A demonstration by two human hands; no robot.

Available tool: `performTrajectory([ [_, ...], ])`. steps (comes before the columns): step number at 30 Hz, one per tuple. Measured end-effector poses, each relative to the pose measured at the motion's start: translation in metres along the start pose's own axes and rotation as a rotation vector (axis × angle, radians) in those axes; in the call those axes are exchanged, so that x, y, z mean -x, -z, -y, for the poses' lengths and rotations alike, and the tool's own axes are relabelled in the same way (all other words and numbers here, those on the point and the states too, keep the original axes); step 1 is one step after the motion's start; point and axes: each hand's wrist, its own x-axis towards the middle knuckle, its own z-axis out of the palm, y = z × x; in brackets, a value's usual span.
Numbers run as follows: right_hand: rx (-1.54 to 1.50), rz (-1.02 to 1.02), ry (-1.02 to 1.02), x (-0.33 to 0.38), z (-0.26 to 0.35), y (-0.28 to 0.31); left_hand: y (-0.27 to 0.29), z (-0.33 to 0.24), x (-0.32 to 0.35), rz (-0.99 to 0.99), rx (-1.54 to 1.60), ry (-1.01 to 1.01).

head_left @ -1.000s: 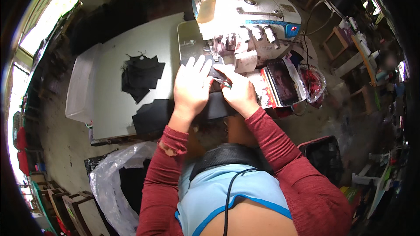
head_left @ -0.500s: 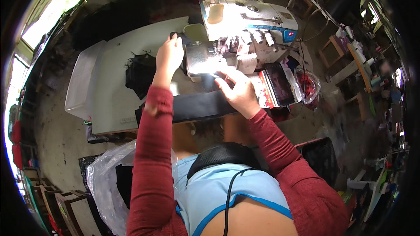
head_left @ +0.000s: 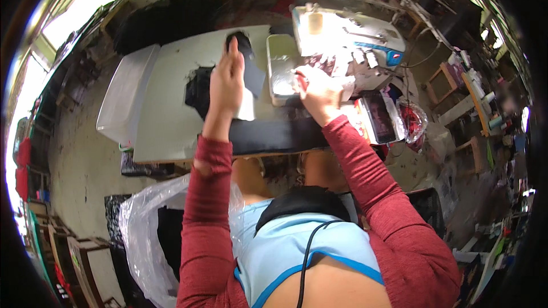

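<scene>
My left hand (head_left: 228,82) is over the white table (head_left: 165,102), its fingers stretched out and held together. Just beyond its fingertips lies a bunched dark cloth piece (head_left: 242,44), with a flat dark part beside the hand. A black cloth piece with frayed threads (head_left: 198,92) rests to the left of that hand. My right hand (head_left: 321,94) is at the front of the white and blue sewing machine (head_left: 348,34), fingers curled; glare and blur hide what they hold, if anything. A pale rectangular tray (head_left: 279,45) stands between the two hands. A dark strip (head_left: 268,137) runs along the table's front edge.
A translucent plastic bin (head_left: 127,100) stands at the table's left end. Right of my right hand lie a phone (head_left: 378,117) and a clear bag with red contents (head_left: 412,120). A big clear plastic bag (head_left: 142,239) holding black cloth is below, left of my legs.
My left hand has straightened its fingers beside the dark cloth it was touching. My right hand has moved up toward the machine front and curled. The whole view has shifted slightly.
</scene>
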Motion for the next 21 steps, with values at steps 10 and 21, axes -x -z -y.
performTrajectory([
  [10, -0.437, 0.348, -0.175, 0.051, 0.059, 0.019, 0.134, 0.127, 0.123, 0.169, -0.373, 0.761],
  [21, -0.976, 0.984, -0.566, 0.047, 0.160, -0.057, 0.105, 0.055, 0.158, 0.112, 0.060, 0.678],
])
